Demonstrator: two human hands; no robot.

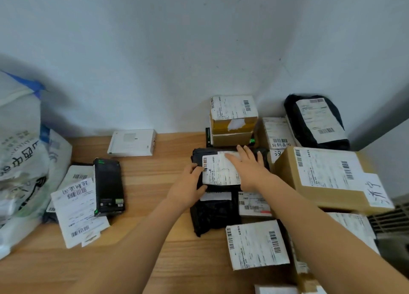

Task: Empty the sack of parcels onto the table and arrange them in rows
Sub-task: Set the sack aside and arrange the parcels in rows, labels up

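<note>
Your left hand [188, 187] grips the left edge of the black parcel [218, 174], with its fingers curled round that edge. Your right hand [250, 169] lies flat on the label with straight fingers and grasps nothing. I think you hold it so because the soft bag must be pressed flat and pushed into line: one hand steers, the other keeps it down.

The parcel rests on the tabletop [155, 183], just left of the big cardboard box [321, 176]; I cannot tell if they touch. Its long axis runs left to right, parallel to the wall, and its label faces up. Another black bag [212, 214] lies nearer to you, also left of the big box, so a row seems to form here. Far left of the big box is the sack [20, 161], and the parcels beside it are not yet arranged.
</note>
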